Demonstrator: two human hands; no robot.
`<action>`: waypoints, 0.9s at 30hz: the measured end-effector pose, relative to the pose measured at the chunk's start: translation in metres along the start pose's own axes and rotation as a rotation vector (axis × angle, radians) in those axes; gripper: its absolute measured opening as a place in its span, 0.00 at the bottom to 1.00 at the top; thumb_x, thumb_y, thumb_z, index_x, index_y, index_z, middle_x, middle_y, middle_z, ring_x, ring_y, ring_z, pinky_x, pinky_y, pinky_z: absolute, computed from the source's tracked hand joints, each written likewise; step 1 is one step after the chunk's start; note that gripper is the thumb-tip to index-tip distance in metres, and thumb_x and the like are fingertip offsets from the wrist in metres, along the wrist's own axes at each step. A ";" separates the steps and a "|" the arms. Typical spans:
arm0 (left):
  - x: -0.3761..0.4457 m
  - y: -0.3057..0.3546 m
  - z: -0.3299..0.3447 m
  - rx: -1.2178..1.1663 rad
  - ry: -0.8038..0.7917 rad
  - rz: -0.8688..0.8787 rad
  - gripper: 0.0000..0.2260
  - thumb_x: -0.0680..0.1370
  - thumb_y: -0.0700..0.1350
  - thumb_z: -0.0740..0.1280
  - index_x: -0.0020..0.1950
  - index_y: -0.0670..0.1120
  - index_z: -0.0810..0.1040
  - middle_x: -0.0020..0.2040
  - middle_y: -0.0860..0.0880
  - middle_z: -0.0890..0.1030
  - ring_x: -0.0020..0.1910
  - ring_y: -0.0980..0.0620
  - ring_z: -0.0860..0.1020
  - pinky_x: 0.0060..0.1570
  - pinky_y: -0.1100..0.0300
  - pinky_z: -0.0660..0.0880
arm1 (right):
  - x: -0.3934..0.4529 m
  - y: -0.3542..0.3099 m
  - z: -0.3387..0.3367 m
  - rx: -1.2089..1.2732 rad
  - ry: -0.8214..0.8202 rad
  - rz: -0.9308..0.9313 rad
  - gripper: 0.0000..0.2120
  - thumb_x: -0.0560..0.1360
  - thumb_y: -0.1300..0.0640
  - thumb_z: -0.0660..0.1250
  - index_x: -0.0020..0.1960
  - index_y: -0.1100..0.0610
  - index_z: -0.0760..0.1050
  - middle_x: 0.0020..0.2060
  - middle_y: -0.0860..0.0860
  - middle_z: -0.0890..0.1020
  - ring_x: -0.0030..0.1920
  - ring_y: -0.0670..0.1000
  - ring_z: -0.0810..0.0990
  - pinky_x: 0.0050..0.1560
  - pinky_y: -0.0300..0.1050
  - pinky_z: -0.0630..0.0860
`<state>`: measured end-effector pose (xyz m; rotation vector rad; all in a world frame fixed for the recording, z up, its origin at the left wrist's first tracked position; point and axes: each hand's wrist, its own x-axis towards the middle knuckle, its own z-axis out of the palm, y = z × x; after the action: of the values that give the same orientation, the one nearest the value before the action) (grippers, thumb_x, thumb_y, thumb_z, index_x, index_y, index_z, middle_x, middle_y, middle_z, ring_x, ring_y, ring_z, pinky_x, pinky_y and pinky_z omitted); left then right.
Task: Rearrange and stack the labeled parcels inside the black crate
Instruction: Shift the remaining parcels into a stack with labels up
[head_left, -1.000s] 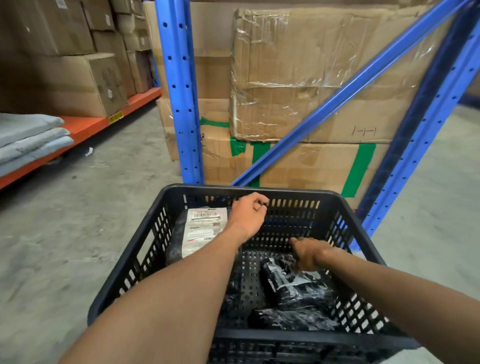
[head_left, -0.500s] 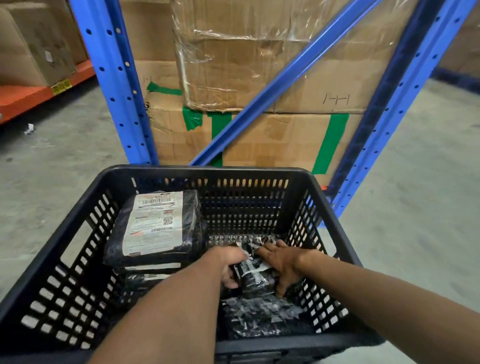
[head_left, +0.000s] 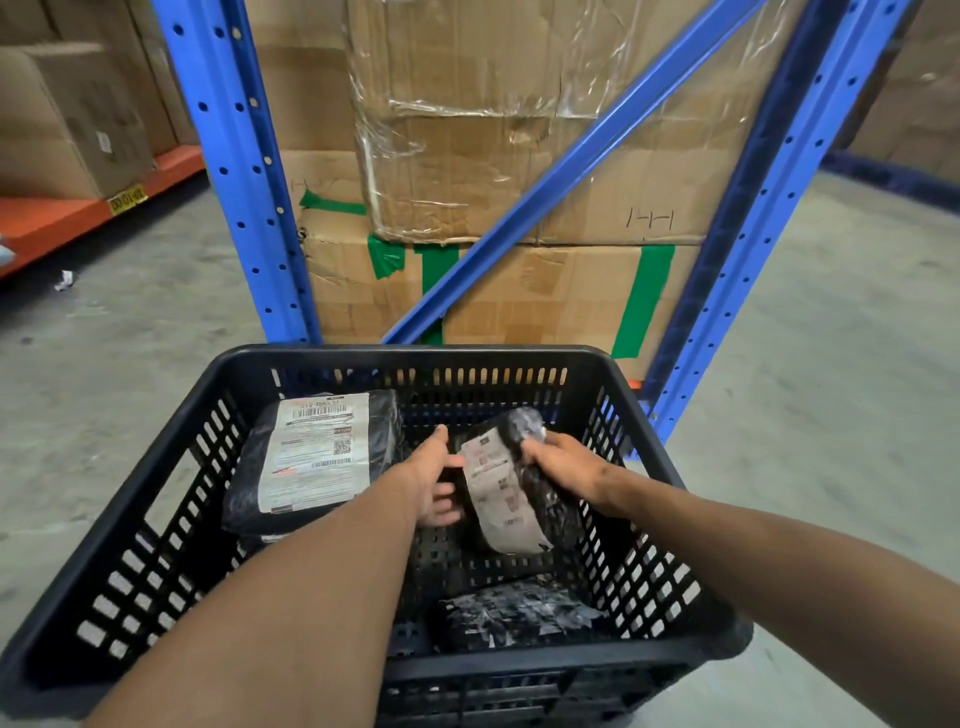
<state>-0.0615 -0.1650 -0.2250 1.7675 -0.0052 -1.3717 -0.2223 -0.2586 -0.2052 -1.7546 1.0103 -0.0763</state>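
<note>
At the crate's centre, toward two o'clock, the small labeled parcel (head_left: 511, 488) hangs lifted, my right hand (head_left: 563, 465) clamped on its far end, my left hand (head_left: 434, 480) open-fingered against its side. Mid-rearranging, I judge; next it belongs on the big labeled parcel (head_left: 317, 457) at ten o'clock in the black crate (head_left: 415, 356), label up.

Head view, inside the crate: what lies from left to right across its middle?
Large labeled parcel → left hand → small labeled parcel → right hand → crate's right wall.
</note>
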 end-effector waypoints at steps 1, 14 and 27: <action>-0.004 -0.001 -0.001 0.003 0.020 -0.004 0.32 0.79 0.67 0.55 0.70 0.44 0.74 0.67 0.39 0.76 0.68 0.42 0.74 0.61 0.46 0.74 | -0.002 -0.002 -0.003 0.126 0.036 0.033 0.12 0.77 0.56 0.58 0.52 0.61 0.76 0.51 0.64 0.82 0.51 0.62 0.81 0.59 0.57 0.77; -0.016 0.002 0.004 0.150 -0.092 0.097 0.18 0.82 0.50 0.59 0.67 0.43 0.78 0.46 0.44 0.88 0.53 0.44 0.82 0.59 0.49 0.77 | 0.015 -0.001 -0.008 0.381 0.204 0.221 0.20 0.84 0.53 0.55 0.62 0.66 0.78 0.52 0.61 0.87 0.47 0.59 0.85 0.46 0.50 0.82; 0.050 -0.036 0.017 0.276 0.043 0.058 0.28 0.78 0.42 0.64 0.77 0.40 0.63 0.71 0.38 0.73 0.68 0.38 0.75 0.68 0.43 0.72 | 0.055 0.047 0.035 0.171 0.138 0.320 0.22 0.78 0.69 0.55 0.72 0.64 0.69 0.67 0.62 0.79 0.67 0.62 0.78 0.70 0.59 0.74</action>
<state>-0.0721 -0.1773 -0.2863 2.0073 -0.2316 -1.3408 -0.1975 -0.2726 -0.2801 -1.4313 1.3339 -0.0793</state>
